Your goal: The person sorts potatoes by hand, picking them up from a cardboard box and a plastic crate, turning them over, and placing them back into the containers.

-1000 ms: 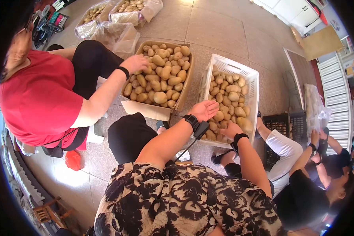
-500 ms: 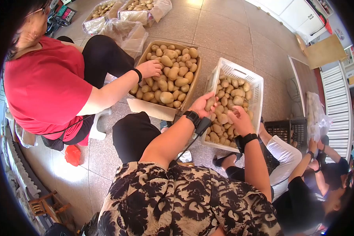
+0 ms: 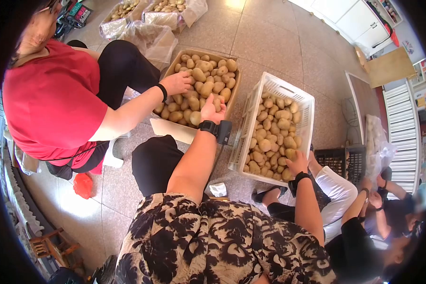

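Observation:
My left hand [image 3: 212,112] is over the near right side of a cardboard box [image 3: 175,131] full of potatoes. Its fingers curl around a potato [image 3: 217,101]. Over the near right corner of a white plastic crate [image 3: 273,81], my right hand [image 3: 297,164] rests with fingers apart against potatoes [image 3: 290,153]; no potato is plainly gripped in it. More potatoes [image 3: 268,137] fill the crate. Across the box, a co-worker's hand [image 3: 177,83] touches potatoes on the left side of the pile.
A co-worker in a red shirt [image 3: 52,104] sits at the left. Plastic-lined boxes of potatoes [image 3: 163,19] stand at the back. Black crates [image 3: 333,158] and other people's arms [image 3: 359,203] are at the right. A red plastic bag [image 3: 83,185] lies on the floor.
My left hand has moved left from the crate to the cardboard box with a potato. My right hand has come down towards the crate's near right corner.

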`<state>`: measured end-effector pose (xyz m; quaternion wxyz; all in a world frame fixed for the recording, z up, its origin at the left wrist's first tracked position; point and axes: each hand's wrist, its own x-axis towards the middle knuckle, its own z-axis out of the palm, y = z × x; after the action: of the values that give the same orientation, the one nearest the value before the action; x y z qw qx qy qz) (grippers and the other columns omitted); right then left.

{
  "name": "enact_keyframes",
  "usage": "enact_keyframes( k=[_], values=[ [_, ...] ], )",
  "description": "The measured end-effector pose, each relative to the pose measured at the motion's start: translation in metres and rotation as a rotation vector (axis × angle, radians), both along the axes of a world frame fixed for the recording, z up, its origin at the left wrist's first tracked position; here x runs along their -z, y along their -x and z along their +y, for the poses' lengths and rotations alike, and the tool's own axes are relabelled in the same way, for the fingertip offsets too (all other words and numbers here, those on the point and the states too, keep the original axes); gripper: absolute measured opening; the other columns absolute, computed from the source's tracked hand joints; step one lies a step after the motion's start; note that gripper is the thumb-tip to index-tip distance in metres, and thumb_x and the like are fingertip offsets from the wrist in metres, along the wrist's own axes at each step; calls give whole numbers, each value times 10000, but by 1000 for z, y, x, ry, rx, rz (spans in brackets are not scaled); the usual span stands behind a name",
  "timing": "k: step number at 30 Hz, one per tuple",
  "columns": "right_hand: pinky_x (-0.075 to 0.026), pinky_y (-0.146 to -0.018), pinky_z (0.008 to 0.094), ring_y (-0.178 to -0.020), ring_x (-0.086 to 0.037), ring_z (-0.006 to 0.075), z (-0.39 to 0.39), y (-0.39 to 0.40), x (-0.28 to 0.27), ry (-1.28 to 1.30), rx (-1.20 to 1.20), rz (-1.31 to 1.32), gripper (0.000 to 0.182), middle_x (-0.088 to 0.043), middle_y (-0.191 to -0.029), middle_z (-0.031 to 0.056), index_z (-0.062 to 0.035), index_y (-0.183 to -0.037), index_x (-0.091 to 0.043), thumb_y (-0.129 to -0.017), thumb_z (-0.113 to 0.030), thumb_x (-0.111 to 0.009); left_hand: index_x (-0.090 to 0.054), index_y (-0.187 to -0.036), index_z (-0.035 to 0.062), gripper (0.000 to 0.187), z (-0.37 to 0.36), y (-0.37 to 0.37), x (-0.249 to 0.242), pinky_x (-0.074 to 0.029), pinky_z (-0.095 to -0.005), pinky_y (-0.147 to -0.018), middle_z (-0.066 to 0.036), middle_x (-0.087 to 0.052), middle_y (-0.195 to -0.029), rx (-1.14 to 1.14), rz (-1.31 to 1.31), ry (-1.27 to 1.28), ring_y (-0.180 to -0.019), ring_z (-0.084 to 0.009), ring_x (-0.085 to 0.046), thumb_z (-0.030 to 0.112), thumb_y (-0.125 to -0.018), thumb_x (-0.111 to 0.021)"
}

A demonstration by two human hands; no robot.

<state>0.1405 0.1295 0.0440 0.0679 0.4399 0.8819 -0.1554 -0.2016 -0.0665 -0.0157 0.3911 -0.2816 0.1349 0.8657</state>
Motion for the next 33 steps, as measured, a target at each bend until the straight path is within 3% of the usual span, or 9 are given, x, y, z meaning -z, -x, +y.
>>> enact_keyframes(
  k=[3, 6, 12, 19, 22, 24, 28, 31, 33],
  values=[
    [-314, -994, 427, -1180, -345, 398, 2, 2, 3, 28, 37, -98, 675, -355, -1307, 210, -94, -1261, -417, -679, -308, -684, -444, -1120, 40, 318, -6, 8, -9, -496, -282, -634, -104, -521, -1023, -136, 26, 59, -848, -228, -535, 242, -891, -534],
    [-287, -1013, 437, -1203, -295, 418, -3, 4, -3, 48, 46, -158, 724, -278, -1363, 200, -121, -1301, -369, -679, -310, -687, -419, -1173, 34, 355, -9, 5, -20, -517, -271, -689, -92, -496, -1064, -268, 30, 71, -824, -212, -532, 216, -891, -535],
    [-290, -1006, 431, -1188, -297, 403, -9, 13, -14, 49, 68, -245, 742, -286, -1359, 174, -136, -1320, -347, -689, -323, -689, -348, -1282, 56, 426, -11, 22, 6, -507, -321, -838, -95, -432, -1234, -404, -30, -112, -1036, -247, -497, 179, -905, -504],
    [-303, -989, 425, -1152, -311, 409, -8, 15, -12, 10, 38, -301, 742, -326, -1322, 161, -146, -1325, -347, -689, -317, -687, -442, -1175, -23, 321, 4, 10, -3, -459, -357, -924, -133, -473, -1224, -477, 175, 70, -1102, -267, -494, 178, -925, -459],
    [-313, -980, 428, -1135, -334, 412, -6, 13, -9, -16, 32, -303, 741, -349, -1298, 163, -151, -1322, -352, -681, -298, -694, -460, -1151, -22, 294, 17, -3, -8, -462, -355, -914, -131, -514, -1185, -347, 117, 5, -1083, -276, -511, 168, -927, -450],
    [-220, -1027, 467, -1156, -353, 405, 0, 8, -2, 3, 47, -275, 750, -411, -1237, 180, -159, -1321, -360, -667, -303, -697, -467, -1146, -15, 277, 27, -24, -17, -461, -357, -910, -125, -546, -1142, -157, 34, -27, -1073, -280, -521, 157, -930, -440],
    [-295, -973, 464, -1111, -426, 348, 9, -1, 16, -60, 55, -297, 745, -450, -1176, 196, -158, -1301, -377, -654, -286, -722, -390, -1242, 20, 350, 45, -71, -30, -418, -367, -947, -148, -474, -1235, 167, 105, -58, -1128, -283, -475, 162, -927, -441],
    [-405, -901, 430, -1071, -451, 393, 3, -10, 3, -45, 77, -256, 651, -452, -1159, 196, -158, -1267, -388, -692, -174, -692, -388, -1243, 12, 347, 54, -101, -22, -389, -363, -978, -151, -450, -1261, 393, 86, -82, -1160, -290, -446, 151, -928, -426],
    [-414, -893, 425, -1046, -475, 391, 1, 1, 1, -40, 57, -215, 584, -461, -1150, 190, -139, -1253, -391, -723, -133, -638, -358, -1281, 9, 388, 56, -115, -24, -364, -357, -1003, -153, -409, -1302, 608, 150, -95, -1198, -284, -406, 164, -930, -418]
  ],
)
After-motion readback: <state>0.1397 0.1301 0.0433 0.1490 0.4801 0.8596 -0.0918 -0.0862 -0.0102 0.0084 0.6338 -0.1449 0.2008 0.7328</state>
